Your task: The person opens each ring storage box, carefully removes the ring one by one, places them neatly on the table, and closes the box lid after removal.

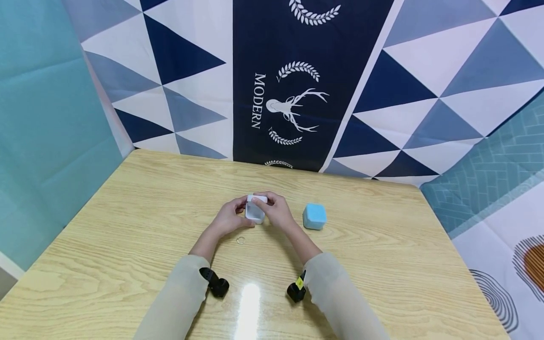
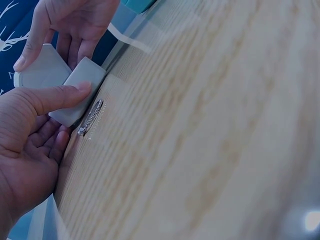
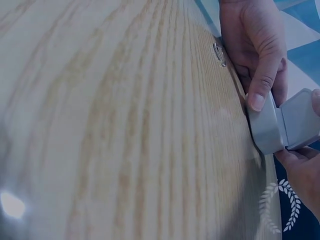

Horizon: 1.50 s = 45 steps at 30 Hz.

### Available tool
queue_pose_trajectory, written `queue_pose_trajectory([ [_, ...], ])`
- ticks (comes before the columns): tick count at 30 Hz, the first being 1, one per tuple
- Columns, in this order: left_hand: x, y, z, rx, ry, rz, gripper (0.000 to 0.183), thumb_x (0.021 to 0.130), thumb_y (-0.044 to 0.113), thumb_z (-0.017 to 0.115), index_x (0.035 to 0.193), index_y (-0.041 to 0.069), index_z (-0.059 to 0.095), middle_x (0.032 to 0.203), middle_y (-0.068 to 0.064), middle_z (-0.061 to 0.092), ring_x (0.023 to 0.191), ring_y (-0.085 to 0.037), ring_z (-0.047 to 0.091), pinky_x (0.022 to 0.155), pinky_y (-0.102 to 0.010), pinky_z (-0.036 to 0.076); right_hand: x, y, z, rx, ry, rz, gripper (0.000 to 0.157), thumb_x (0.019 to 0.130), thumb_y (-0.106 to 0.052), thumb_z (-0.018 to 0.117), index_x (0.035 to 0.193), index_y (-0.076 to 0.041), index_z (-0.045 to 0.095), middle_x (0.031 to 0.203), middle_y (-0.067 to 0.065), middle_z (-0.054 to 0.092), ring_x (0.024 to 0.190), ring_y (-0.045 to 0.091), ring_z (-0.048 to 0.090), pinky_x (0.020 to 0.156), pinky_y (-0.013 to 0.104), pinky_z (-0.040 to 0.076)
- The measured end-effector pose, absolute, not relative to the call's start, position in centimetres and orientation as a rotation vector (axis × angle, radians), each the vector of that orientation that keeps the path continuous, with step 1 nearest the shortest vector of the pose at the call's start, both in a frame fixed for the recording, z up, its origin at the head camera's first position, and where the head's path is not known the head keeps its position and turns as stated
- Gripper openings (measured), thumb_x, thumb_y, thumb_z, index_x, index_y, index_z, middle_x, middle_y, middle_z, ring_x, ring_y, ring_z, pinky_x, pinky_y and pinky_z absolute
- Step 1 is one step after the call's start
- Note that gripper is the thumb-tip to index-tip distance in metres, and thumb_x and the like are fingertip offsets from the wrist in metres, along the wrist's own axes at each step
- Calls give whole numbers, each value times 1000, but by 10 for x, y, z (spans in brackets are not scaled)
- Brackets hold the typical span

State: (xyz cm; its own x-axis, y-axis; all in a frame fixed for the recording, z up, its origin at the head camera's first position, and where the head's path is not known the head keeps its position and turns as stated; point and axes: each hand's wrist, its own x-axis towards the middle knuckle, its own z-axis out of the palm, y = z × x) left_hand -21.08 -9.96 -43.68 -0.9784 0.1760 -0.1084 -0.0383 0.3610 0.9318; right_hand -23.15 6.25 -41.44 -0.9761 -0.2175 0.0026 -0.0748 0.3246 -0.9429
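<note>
A small white hinged box (image 1: 255, 216), which looks like a jewelry box, stands with its lid raised between the two hands. My left hand (image 1: 226, 219) grips its lower part, the thumb pressed on the near wall (image 2: 80, 102). The right hand (image 1: 277, 211) pinches the raised lid (image 2: 42, 70) between thumb and fingers. In front of the box, a thin silvery ring (image 1: 241, 240) lies on the table; the left wrist view shows small stones along the band (image 2: 91, 117). What is inside the box is too small to tell.
A light-blue box (image 1: 314, 216) with rounded corners stands on the wooden table (image 1: 382, 264), right of the right hand. A patterned cloth (image 1: 187, 71) hangs behind the far edge. Black wrist cameras (image 1: 218, 286) sit at both sleeves.
</note>
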Motion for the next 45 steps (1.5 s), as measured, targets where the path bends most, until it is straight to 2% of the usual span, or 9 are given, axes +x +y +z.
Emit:
queue_pose_trajectory([
  [7,-210,-99,-436,124,2438,1667,80,72,8,78,142,8,39,135,-11,52,125,-28,48,107,-39,38,-218,62,-397,-302,2422,-1704,32,90,-20,62,117,-2,63,117,15,63,98,16,58,81,26,49],
  [13,-210,-99,-436,131,2441,1668,80,73,9,78,142,7,39,136,-12,51,125,-29,48,107,-40,39,-207,60,-383,-332,2437,-1701,30,91,-16,61,117,-1,62,115,17,63,95,15,58,80,25,49],
  [21,-210,-99,-436,131,2428,1688,79,73,8,78,142,7,40,135,-12,52,124,-28,48,107,-40,38,-210,62,-386,-339,2394,-1722,31,90,-16,63,116,0,62,115,17,63,94,10,57,83,25,49],
  [36,-211,-100,-437,137,2433,1683,78,73,9,78,141,8,41,136,-9,51,126,-27,47,107,-40,38,-211,62,-385,-343,2378,-1713,31,89,-15,63,116,0,62,115,17,63,93,10,57,83,24,48],
  [45,-211,-100,-437,138,2437,1687,78,72,9,78,141,7,41,134,-11,52,125,-28,48,107,-39,38,-218,64,-399,-350,2366,-1727,32,89,-15,64,117,0,61,117,17,62,100,16,58,85,27,49],
])
